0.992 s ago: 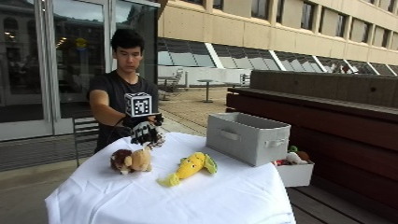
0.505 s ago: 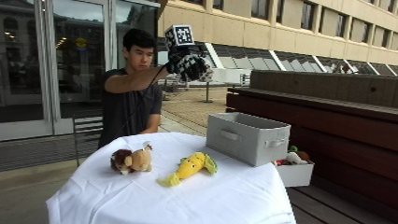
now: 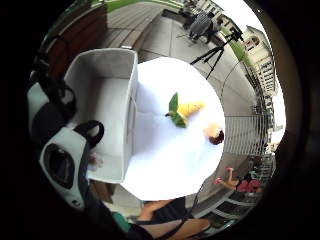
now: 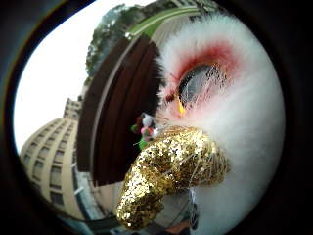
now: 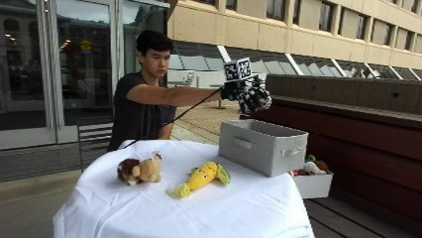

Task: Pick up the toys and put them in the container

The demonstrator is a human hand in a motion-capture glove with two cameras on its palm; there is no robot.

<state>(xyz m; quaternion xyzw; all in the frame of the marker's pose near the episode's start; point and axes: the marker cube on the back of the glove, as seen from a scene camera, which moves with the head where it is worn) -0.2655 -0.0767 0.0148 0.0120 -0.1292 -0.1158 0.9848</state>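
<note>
In the outside view my gloved right hand [image 5: 240,89] is stretched out at arm's length above the grey fabric container [image 5: 264,147] and grips a fluffy plush toy [image 5: 256,100]. The thumb side palm view is filled by that toy [image 4: 244,98]: white fur, a big eye and a gold glitter horn. The little finger side palm view looks down into the open container [image 3: 102,97] standing on the round table. A yellow corn plush [image 5: 200,177] [image 3: 183,111] and a brown animal plush [image 5: 139,170] [image 3: 215,134] lie on the white tablecloth [image 5: 217,210].
A small white box [image 5: 314,182] with several toys sits on the wooden bench behind the table's right side. A dark chair [image 5: 94,137] stands beside the person. A camera tripod [image 3: 217,50] stands on the paving beyond the table.
My hand lifted the plush toy from low over the table up high, then carried it rightwards and down until it hangs above the container. The two toys on the cloth stayed put.
</note>
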